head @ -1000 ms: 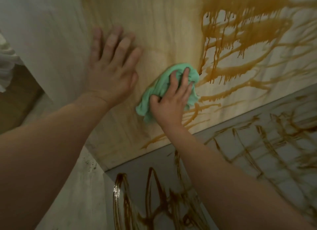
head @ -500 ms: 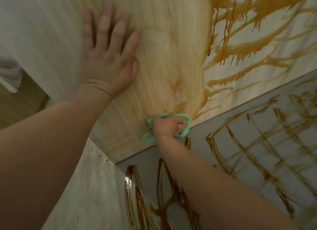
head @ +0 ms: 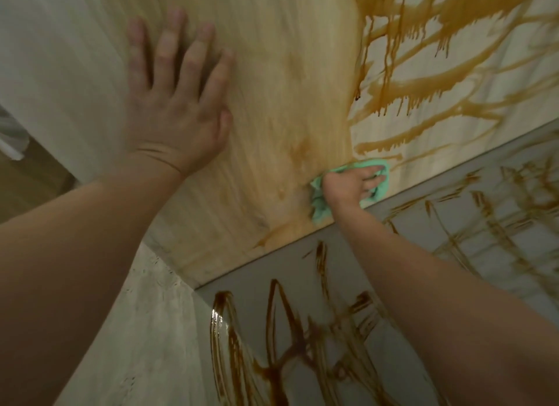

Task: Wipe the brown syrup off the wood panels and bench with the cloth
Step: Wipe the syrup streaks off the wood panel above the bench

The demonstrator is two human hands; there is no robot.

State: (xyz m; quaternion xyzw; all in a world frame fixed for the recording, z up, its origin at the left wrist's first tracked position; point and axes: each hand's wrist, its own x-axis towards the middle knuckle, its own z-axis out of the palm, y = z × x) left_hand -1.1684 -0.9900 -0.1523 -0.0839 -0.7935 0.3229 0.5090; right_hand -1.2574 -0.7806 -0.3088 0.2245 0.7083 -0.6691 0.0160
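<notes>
Green cloth point(head: 318, 207) is bunched under the right hand point(head: 352, 185), low on the wood panel point(head: 272, 72) and just above the seam where the panel meets the grey counter point(head: 251, 293). The fingers point(head: 373, 178) of that hand bend over the cloth, grasping it and pressing it flat to the wood; folds of it stick out past the fingertips and beside the wrist. The left hand point(head: 175, 115) lies higher and further left on the same panel, palm against the wood, its fingers point(head: 169, 42) released, spread and straight, holding nothing. Brown syrup point(head: 423, 85) covers the right part of the panel in thick streaks with drips running down from them. Between the two hands the wood carries only a thin yellowish smear, with a faint streak near the bottom edge. More syrup lies on the counter in dark glossy loops close to the camera point(head: 272, 330) and in thinner crossing lines further right. A pale surface point(head: 136, 330) runs along the counter's left side, and a bit of white fabric point(head: 12, 133) shows at the left edge.
</notes>
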